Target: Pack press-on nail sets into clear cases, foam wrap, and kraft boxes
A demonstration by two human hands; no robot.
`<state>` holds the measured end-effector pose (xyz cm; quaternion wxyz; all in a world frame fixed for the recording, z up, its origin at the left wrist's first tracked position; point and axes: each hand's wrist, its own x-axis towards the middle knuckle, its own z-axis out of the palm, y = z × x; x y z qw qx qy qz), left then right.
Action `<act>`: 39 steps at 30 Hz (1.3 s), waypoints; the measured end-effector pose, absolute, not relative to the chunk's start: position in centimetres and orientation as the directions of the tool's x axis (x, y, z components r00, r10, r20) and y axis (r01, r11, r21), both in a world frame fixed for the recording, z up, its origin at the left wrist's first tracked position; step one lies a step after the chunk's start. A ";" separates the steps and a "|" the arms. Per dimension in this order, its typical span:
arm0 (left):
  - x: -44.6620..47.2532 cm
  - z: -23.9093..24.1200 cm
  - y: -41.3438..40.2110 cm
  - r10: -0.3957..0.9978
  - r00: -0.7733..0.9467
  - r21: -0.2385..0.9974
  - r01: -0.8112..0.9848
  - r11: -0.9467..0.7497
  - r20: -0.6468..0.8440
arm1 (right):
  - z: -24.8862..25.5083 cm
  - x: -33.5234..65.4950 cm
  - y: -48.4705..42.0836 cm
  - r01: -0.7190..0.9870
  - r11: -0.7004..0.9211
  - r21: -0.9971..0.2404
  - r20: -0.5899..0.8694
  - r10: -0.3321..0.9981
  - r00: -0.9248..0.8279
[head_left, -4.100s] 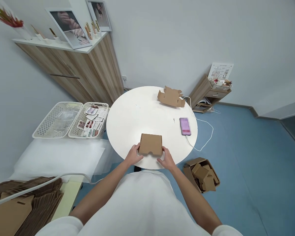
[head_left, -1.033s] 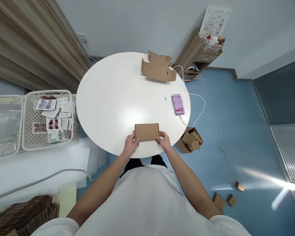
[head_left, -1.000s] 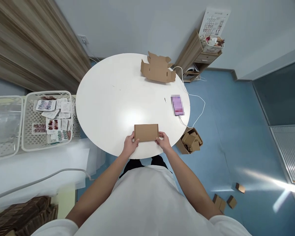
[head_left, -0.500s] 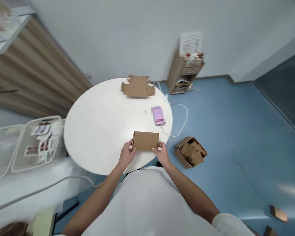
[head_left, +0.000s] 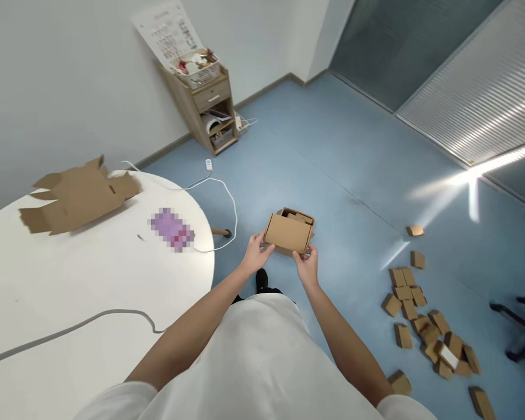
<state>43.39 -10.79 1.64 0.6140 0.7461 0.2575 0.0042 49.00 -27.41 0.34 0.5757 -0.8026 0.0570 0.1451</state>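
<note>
A small closed brown cardboard box [head_left: 287,234] is held in the air between both my hands, out past the table's right edge. My left hand [head_left: 257,252] grips its left end and my right hand [head_left: 307,263] grips its lower right corner. Directly behind the held box, on the blue floor, stands an open carton [head_left: 301,217] with more small boxes inside. The round white table [head_left: 70,274] lies to my left.
On the table lie an unfolded flat cardboard blank [head_left: 76,195], a purple phone [head_left: 171,229] on a white cable [head_left: 222,198]. Several small folded boxes [head_left: 424,324] are scattered on the floor at right. A wooden side cabinet [head_left: 205,102] stands by the wall; chair legs [head_left: 522,326] at far right.
I have turned to the right and lifted the folded box off the table; it now hangs over the floor above the open carton, still held in both hands.
</note>
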 end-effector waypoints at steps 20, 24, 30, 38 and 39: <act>26.8 2.4 -4.9 0.529 0.758 0.899 0.438 0.023 -0.382 | -3.3 38.3 -26.9 -0.136 -0.532 -0.836 -0.335 0.297 0.894; 18.3 4.4 -3.0 0.733 0.573 0.901 0.414 0.128 -0.367 | -1.5 35.5 -21.4 -0.015 -0.479 -0.878 -0.300 0.527 0.795; 3.7 4.7 -2.1 0.910 0.211 0.906 0.315 0.283 -0.358 | 2.3 28.6 -10.6 0.234 -0.413 -0.880 -0.267 0.839 0.473; -8.7 2.9 -5.2 0.877 -0.279 0.891 0.121 0.437 -0.391 | 4.5 13.4 -3.1 0.389 -0.152 -0.909 -0.219 0.967 -0.134; -9.2 3.0 -5.7 0.867 -0.302 0.891 0.103 0.442 -0.396 | 4.6 11.8 -2.9 0.418 -0.106 -0.902 -0.228 0.940 -0.254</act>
